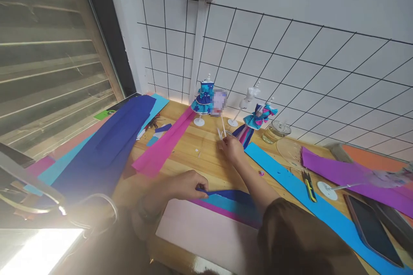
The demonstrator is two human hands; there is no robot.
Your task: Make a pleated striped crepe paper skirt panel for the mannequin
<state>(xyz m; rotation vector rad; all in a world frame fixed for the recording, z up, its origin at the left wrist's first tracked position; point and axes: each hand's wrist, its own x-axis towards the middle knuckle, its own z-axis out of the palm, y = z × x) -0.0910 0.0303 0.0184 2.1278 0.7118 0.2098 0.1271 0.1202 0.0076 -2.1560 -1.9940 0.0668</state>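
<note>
My left hand [190,184] is closed in a pinch on the end of a dark blue paper strip [230,195]. Beneath that strip lie a light blue and a pink layer, along a pale pink sheet [209,227]. My right hand [232,148] reaches further across the wooden table [180,154]. Its fingers are closed near a small pale ringed thing and a thin white stick [223,124], and what they hold is hidden. Just past that hand is a miniature dress form in a blue and pink outfit [258,116]. Another form wears a blue tiered dress [204,96].
A bare white dress form [248,96] stands at the back. Dark blue paper [109,137] and a magenta strip [166,146] lie left. To the right are a glass jar [276,131], yellow-handled snips [309,187], a blue strip [287,180], purple paper [335,172] and a phone [371,227].
</note>
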